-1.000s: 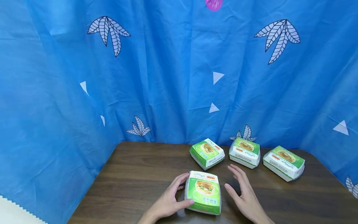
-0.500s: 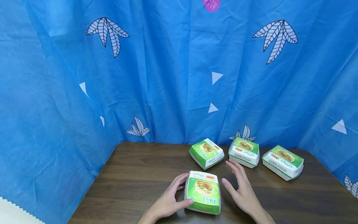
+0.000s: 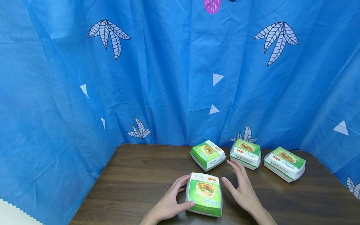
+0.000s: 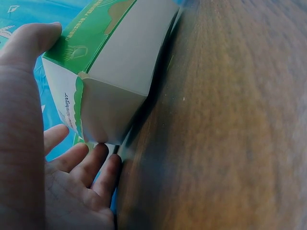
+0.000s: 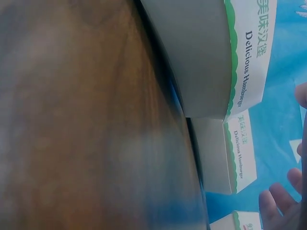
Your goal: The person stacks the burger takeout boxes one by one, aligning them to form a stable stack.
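A green and white hamburger box (image 3: 204, 194) with a burger picture on its lid sits closed near the front of the wooden table. My left hand (image 3: 172, 198) holds its left side, thumb on the near part of the lid and fingers along the left wall. In the left wrist view, the thumb lies on the box's green edge (image 4: 79, 40) and the fingertips meet its lower side. My right hand (image 3: 243, 189) hovers just right of the box with fingers spread, apart from it. At the right wrist view's edge, only parts of the right hand (image 5: 283, 203) show.
Three similar burger boxes stand along the table's back: one at the back middle (image 3: 208, 155), one right of it (image 3: 245, 153), one at the far right (image 3: 285, 164). A blue patterned curtain (image 3: 168, 78) hangs behind the dark wooden table (image 3: 135, 184).
My right hand has shifted slightly left, nearer to the front box. The left hand and the boxes keep their places; the view tilts very slightly.
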### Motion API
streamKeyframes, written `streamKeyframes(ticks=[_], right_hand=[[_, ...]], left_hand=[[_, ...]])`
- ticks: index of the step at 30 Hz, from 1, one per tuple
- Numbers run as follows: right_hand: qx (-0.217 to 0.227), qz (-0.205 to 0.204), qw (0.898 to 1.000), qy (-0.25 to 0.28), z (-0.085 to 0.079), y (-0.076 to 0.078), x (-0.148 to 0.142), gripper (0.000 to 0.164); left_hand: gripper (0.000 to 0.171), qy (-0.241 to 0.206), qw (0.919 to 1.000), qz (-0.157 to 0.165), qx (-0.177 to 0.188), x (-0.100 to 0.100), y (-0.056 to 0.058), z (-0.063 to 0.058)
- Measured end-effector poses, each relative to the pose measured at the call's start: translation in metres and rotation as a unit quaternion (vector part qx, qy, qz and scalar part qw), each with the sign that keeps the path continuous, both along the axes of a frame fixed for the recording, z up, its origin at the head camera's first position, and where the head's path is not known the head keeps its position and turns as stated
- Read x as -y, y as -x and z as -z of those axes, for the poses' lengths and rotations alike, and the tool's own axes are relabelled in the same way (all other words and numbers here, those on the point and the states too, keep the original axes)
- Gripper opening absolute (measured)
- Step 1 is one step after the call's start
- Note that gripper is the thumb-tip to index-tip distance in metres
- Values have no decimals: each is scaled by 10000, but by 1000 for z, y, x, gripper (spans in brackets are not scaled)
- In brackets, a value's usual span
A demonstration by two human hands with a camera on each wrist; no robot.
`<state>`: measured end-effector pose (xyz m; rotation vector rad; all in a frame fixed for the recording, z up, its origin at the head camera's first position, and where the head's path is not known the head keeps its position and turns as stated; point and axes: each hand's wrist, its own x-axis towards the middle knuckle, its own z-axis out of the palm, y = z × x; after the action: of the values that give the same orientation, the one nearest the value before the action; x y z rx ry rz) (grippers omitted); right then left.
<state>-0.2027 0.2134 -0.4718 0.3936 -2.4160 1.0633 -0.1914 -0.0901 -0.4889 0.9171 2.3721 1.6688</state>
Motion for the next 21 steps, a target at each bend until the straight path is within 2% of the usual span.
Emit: streamKeyframes(ticks=[6, 13, 21], right_hand=[[299, 134, 9994, -61, -3, 5, 4, 65], [224, 81, 9997, -4, -2, 10, 4, 65], [349, 58, 9994, -49, -5, 13, 10, 65]], left_hand=[[77, -4, 10000, 14, 1, 0, 0, 1], [77, 29, 9999, 18, 108, 0, 0, -1], [77, 53, 9999, -4, 151, 1, 0, -1]])
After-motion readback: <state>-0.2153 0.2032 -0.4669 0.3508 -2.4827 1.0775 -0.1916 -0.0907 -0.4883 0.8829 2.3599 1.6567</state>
